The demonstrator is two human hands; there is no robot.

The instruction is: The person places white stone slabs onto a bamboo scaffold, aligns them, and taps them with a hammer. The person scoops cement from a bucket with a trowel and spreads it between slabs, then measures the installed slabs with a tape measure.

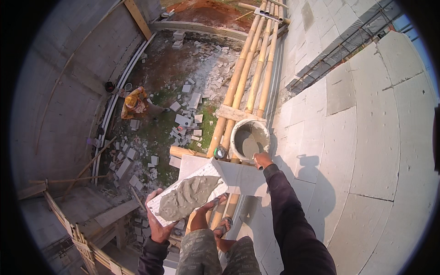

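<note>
My left hand (157, 220) grips a white lightweight block (219, 170) by its near left end, holding it tilted above the scaffold. Thick grey mortar (190, 195) is spread unevenly over its upper face. My right hand (262, 160) is closed round the handle of a trowel (250, 147), whose blade is down in a round bucket (234, 149) with grey mortar inside. The bucket stands on the bamboo poles, close to the wall. Beneath the held block lies a flat white slab (245, 178). Beside the bucket is a small black and green tape measure (220, 152).
Bamboo poles (245, 87) form the narrow high platform under my feet, with a drop at left. A white block wall (311, 137) rises at right. Far below, a person (135, 103) in yellow bends among broken blocks (183, 120). White pipes (117, 91) run along the left wall.
</note>
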